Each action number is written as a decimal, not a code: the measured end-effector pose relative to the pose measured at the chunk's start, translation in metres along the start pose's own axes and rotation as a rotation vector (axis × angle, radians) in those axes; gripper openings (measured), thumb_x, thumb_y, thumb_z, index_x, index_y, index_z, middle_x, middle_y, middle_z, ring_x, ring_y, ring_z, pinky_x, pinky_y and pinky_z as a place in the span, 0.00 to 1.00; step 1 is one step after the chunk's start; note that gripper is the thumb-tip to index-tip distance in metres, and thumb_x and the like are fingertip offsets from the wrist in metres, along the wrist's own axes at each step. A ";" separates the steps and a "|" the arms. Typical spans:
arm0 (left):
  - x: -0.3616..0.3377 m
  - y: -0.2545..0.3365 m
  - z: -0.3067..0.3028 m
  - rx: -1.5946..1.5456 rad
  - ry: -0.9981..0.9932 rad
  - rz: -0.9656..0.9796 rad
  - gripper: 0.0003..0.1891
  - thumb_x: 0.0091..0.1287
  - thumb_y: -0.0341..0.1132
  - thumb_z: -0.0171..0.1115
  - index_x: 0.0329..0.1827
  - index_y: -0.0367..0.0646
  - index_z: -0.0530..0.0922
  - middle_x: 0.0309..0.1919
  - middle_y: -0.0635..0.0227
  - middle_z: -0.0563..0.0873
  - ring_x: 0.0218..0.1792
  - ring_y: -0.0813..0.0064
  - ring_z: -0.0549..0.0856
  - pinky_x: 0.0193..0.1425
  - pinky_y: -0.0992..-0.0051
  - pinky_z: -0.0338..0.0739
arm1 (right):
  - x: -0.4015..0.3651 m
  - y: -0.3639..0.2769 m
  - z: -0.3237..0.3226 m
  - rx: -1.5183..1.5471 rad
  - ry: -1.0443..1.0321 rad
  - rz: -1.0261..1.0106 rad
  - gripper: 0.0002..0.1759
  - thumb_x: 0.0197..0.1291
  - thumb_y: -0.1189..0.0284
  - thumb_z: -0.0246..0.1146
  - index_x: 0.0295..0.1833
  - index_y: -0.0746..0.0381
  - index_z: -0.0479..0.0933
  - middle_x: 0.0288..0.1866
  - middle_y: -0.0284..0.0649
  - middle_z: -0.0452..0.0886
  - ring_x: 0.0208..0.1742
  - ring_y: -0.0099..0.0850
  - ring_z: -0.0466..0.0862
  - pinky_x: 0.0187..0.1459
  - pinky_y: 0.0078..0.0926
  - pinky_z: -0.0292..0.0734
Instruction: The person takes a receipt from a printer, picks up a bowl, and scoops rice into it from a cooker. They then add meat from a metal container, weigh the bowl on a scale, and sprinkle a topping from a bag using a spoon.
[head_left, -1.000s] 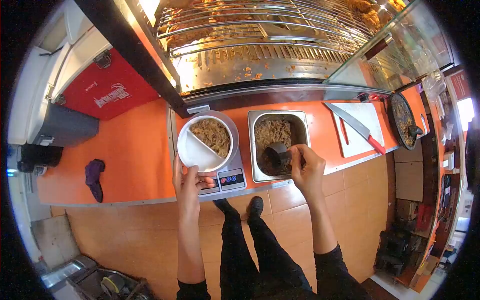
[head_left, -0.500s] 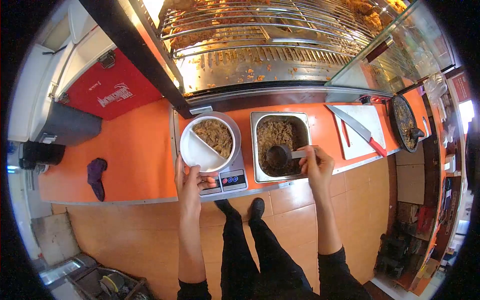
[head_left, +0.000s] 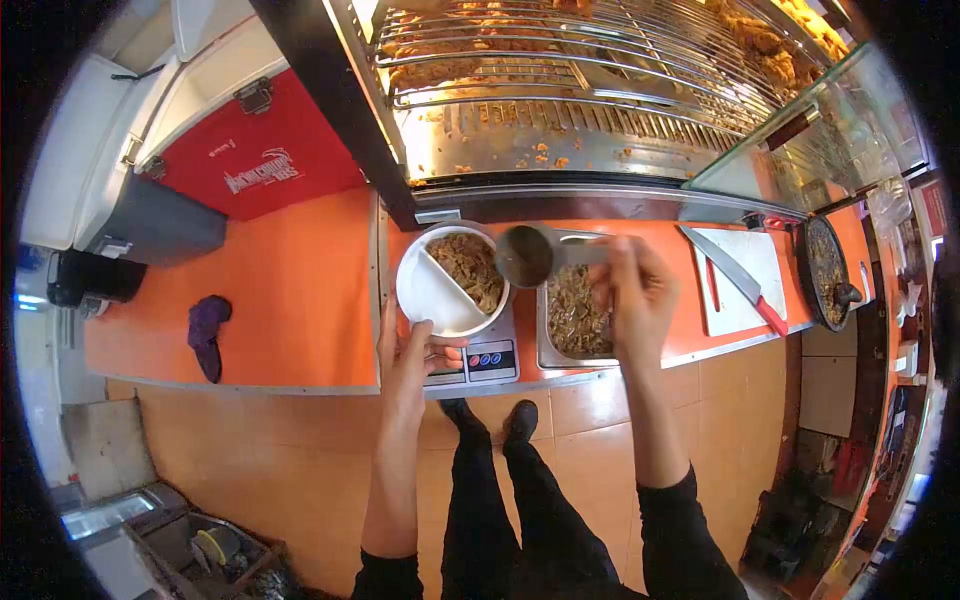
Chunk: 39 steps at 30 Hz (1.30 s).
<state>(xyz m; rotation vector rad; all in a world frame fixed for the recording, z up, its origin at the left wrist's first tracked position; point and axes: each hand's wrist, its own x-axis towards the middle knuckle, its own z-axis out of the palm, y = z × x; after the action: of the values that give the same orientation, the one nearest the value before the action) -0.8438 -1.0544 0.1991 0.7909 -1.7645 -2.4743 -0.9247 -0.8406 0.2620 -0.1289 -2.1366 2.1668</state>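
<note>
A white round bowl [head_left: 432,295] with a divider is tilted slightly over a kitchen scale [head_left: 492,362]. One compartment is filled with brown shredded food [head_left: 468,270]; the other is bare white. My left hand [head_left: 410,352] grips its lower rim, thumb on the near edge. In my right hand [head_left: 640,300] is the handle of a dark measuring scoop [head_left: 526,256], its cup right at the bowl's right rim. Under that hand stands a steel pan [head_left: 545,352] of the same brown food, partly covered by the hand and scoop.
A knife [head_left: 735,275] with a red handle lies on a white cutting board [head_left: 775,255]. Further right is a dark stone mortar [head_left: 822,275]. A purple cloth [head_left: 207,335] lies on the orange counter [head_left: 290,310] at left. Behind rises a glass-fronted warmer with wire racks [head_left: 540,65].
The scoop has risen out of the pan and moved left to the bowl's rim, with my right hand holding it. My left hand stays on the bowl. The view has shifted a little.
</note>
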 end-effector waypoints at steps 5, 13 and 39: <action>-0.001 0.001 0.000 0.005 0.005 -0.016 0.24 0.68 0.31 0.49 0.67 0.42 0.58 0.36 0.55 0.82 0.28 0.71 0.86 0.23 0.78 0.82 | 0.001 0.013 0.051 -0.425 -0.240 -0.671 0.05 0.60 0.75 0.63 0.40 0.65 0.80 0.25 0.41 0.78 0.21 0.31 0.79 0.21 0.25 0.69; 0.005 0.003 -0.004 -0.029 0.021 -0.037 0.28 0.68 0.30 0.49 0.71 0.42 0.53 0.39 0.53 0.82 0.28 0.70 0.87 0.24 0.77 0.83 | 0.007 0.009 0.054 -0.462 -0.420 -0.859 0.09 0.54 0.82 0.64 0.43 0.66 0.80 0.26 0.41 0.78 0.23 0.33 0.79 0.24 0.27 0.71; 0.007 0.003 -0.004 -0.025 0.016 -0.032 0.30 0.68 0.31 0.51 0.72 0.44 0.53 0.38 0.53 0.82 0.27 0.71 0.86 0.24 0.78 0.82 | -0.029 0.017 0.035 -0.501 -0.270 -0.760 0.05 0.54 0.82 0.64 0.38 0.67 0.80 0.25 0.41 0.79 0.21 0.31 0.79 0.22 0.25 0.71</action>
<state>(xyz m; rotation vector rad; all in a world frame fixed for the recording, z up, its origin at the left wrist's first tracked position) -0.8488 -1.0603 0.1979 0.8417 -1.7256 -2.4979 -0.9003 -0.8793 0.2452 0.8366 -2.2797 1.2596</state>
